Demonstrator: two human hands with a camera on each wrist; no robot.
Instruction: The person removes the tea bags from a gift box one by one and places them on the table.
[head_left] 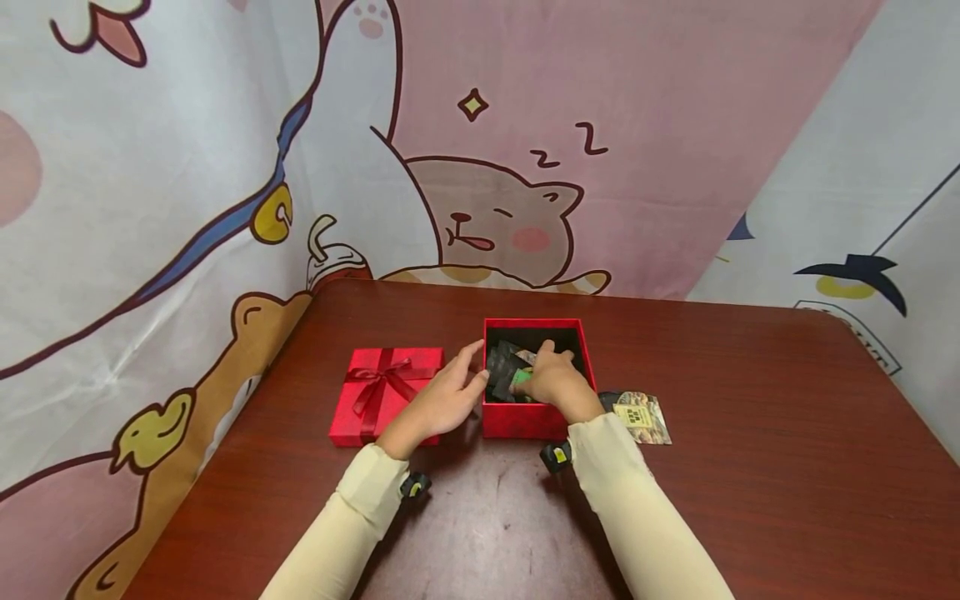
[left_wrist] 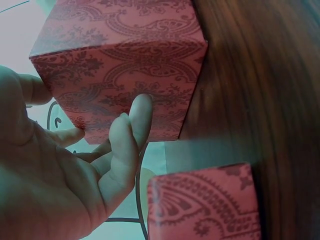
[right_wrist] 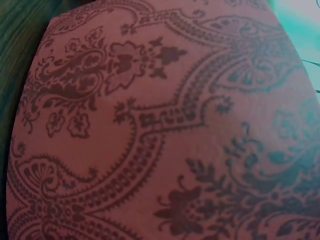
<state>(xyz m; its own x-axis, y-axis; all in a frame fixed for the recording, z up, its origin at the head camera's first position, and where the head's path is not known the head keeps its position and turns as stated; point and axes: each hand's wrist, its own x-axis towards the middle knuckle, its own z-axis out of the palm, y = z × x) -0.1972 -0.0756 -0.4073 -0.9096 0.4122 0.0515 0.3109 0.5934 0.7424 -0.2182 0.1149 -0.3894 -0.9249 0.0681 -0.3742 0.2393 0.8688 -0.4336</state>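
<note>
A red gift box (head_left: 525, 422) with a dark lining stands open in the head view, its patterned side filling the right wrist view (right_wrist: 150, 125). Inside lie several small dark packets (head_left: 504, 371), one showing a green patch. My right hand (head_left: 558, 385) reaches into the box over the packets; its fingertips are partly hidden, so a grip cannot be made out. At the box's left wall is my left hand (head_left: 444, 400), fingers extended; in the left wrist view its fingertips lie against or close to the patterned side (left_wrist: 125, 75).
Left of the box lies its red lid (head_left: 367, 417) with a dark red ribbon bow. A flat packet (head_left: 641, 417) with a yellow label lies right of the box, partly behind the right forearm. The brown table (head_left: 787, 450) meets a cartoon-printed cloth at the back and left.
</note>
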